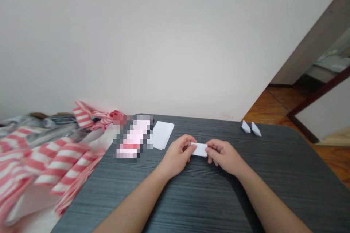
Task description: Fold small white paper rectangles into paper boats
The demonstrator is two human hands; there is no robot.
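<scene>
My left hand (177,154) and my right hand (223,154) meet over the dark grey table (191,196). Between them they pinch a small folded white paper (200,149), one hand at each end, fingers curled closed on it. The paper is held just above the tabletop, and part of it is hidden behind my fingertips.
A small stack of white paper sheets (163,134) lies to the left of my hands, next to a blurred pink and white object (133,136). Two little folded paper shapes (251,128) sit near the far right edge. Red-and-white striped cloth (49,164) lies left of the table. A white wall stands behind.
</scene>
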